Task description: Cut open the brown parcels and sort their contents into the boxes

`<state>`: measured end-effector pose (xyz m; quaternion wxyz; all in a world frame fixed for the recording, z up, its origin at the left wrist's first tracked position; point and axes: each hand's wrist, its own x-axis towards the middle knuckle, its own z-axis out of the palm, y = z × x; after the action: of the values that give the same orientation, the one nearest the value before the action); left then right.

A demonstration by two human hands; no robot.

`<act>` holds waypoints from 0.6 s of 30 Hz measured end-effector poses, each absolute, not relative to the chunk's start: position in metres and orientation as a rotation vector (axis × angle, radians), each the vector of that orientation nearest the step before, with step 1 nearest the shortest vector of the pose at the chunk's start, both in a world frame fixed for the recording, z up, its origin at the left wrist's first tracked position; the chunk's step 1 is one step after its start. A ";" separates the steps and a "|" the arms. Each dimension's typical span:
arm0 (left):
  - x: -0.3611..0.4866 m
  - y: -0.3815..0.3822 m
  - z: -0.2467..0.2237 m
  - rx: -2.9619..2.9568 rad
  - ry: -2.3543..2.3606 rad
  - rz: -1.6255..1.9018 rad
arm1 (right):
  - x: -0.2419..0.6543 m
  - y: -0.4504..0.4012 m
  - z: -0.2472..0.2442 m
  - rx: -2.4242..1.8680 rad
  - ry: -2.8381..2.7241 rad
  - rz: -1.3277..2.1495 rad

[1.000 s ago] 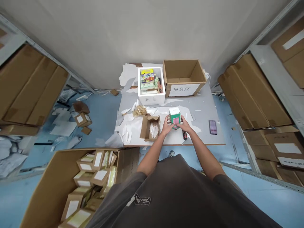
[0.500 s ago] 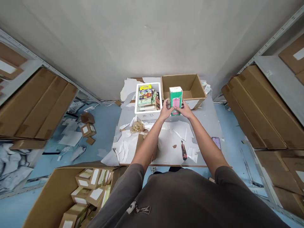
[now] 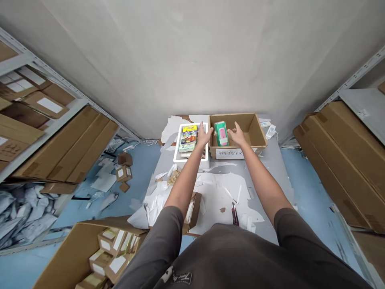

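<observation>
A green box with a pink picture [image 3: 221, 134] lies inside the left part of the open cardboard box [image 3: 227, 153], which has a white label on its front. Just left of the green box, over the side of the cardboard box, is my left hand [image 3: 204, 135], its fingers apart and nothing in it. My right hand [image 3: 237, 135] is on the other side of the green box, fingers spread, holding nothing. The white bin [image 3: 204, 163] beside the cardboard box holds a yellow-topped colourful box [image 3: 189, 137] and other packs.
A red and black cutter [image 3: 235, 214] lies near the table's front edge. Torn white paper [image 3: 156, 200] and a small open carton [image 3: 195, 212] are at the left. A large carton of parcels [image 3: 69, 249] stands lower left. Shelves with cartons flank both sides.
The green box has left my hands and is now in the cardboard box. Both hands have opened and moved apart. The view has shifted, showing more of the left shelf.
</observation>
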<state>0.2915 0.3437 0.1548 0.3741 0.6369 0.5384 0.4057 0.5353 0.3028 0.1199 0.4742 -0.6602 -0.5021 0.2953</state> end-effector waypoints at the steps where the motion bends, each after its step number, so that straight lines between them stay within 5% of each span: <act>1: 0.282 0.342 0.153 1.645 1.360 1.057 | 0.536 0.300 0.117 -1.604 -1.239 0.716; 18: 0.050 0.173 0.125 1.688 1.355 1.017 | 0.385 0.136 0.134 -1.476 -1.606 0.592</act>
<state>0.0497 0.1733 0.1252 0.3662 0.6568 0.5272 0.3957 0.3847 0.1359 0.1336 0.4266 -0.5906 -0.6427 0.2371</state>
